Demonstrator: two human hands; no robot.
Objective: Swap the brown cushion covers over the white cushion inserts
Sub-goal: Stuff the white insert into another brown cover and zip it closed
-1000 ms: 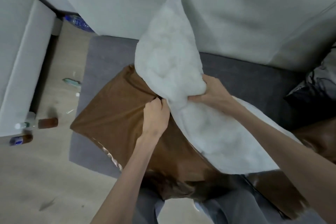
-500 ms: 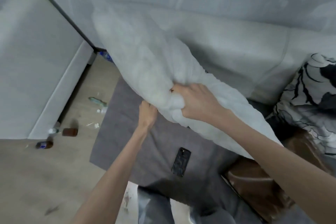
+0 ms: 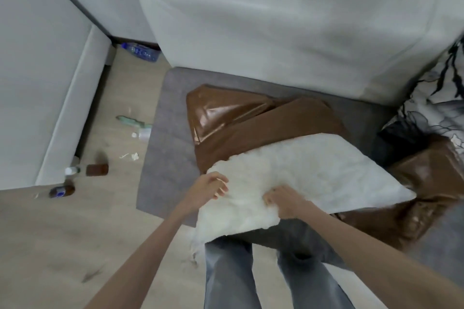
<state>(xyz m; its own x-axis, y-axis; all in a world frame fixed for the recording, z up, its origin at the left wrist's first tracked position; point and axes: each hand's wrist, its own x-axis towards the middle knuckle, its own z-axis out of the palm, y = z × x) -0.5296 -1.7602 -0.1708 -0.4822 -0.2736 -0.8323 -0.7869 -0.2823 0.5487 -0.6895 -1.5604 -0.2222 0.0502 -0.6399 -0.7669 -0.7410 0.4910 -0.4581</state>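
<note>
A white cushion insert [image 3: 301, 173] lies across the grey sofa seat [image 3: 170, 133], on top of a flat brown cushion cover [image 3: 266, 123]. My right hand [image 3: 283, 202] grips a bunch of the insert near its front edge. At the insert's left corner, my left hand [image 3: 211, 187] has its fingers curled onto the edge. A second glossy brown cover [image 3: 424, 183] lies partly under the insert's right end.
A black-and-white patterned cushion [image 3: 442, 78] leans at the right. The white sofa back [image 3: 276, 20] rises behind the seat. Bottles [image 3: 96, 169] and scraps litter the wooden floor at the left. My legs in grey jeans [image 3: 263, 271] stand against the seat front.
The insert was held up in the air and has come down flat onto the brown cover. Both hands have dropped with it to the seat's front edge.
</note>
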